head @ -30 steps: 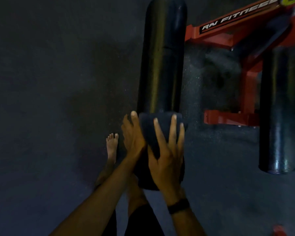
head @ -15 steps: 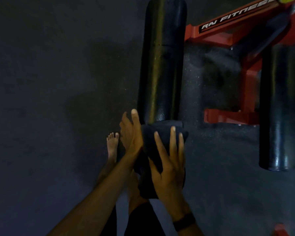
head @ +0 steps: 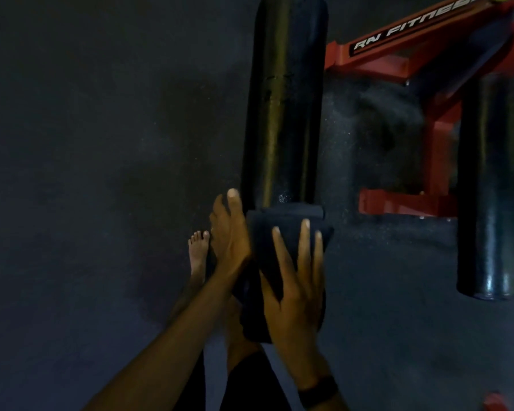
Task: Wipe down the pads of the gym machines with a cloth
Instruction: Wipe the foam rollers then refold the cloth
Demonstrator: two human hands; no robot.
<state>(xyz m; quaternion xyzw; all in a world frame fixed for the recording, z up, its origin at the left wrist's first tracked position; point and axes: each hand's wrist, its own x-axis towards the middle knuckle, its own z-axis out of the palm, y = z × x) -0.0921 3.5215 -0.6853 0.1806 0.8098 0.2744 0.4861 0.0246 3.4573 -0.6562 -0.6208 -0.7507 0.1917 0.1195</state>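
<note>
**Wipe in hand at the near end of the centre roller pad**

Far left of the working area, a bare foot [head: 198, 247] stands on the dark rubber floor [head: 86, 173], just beside the hands.

The left hand [head: 230, 232] lies along the left flank of the cloth [head: 267, 241], fingers straight and close together, pressing the fabric against the pad rather than gripping it. No curl round the cloth is visible.

The cloth is dark and wrapped over the near end of the centre roller pad [head: 282, 114], a long black cylinder running away from the camera. The covered stretch is the end nearest the person; the whole length beyond the cloth's upper edge is bare and glossy.

The right hand [head: 297, 280] lies flat on the cloth's upper face, fingers straight and slightly spread, fingertips short of the cloth's far edge. A dark band [head: 319, 391] sits on that wrist.

Further right, the red frame [head: 398, 54] carries white lettering, and a second roller pad [head: 493, 188] hangs well apart from the hands, untouched by them.

Judgement: the step in hand is wiping the centre pad with both palms clamping the cloth round it. Whether the far length has been wiped cannot be told. The next move calls for keeping even two-sided pressure while sliding the cloth along the cylinder, turning it to reach the underside, and later shifting right to the second pad.
</note>
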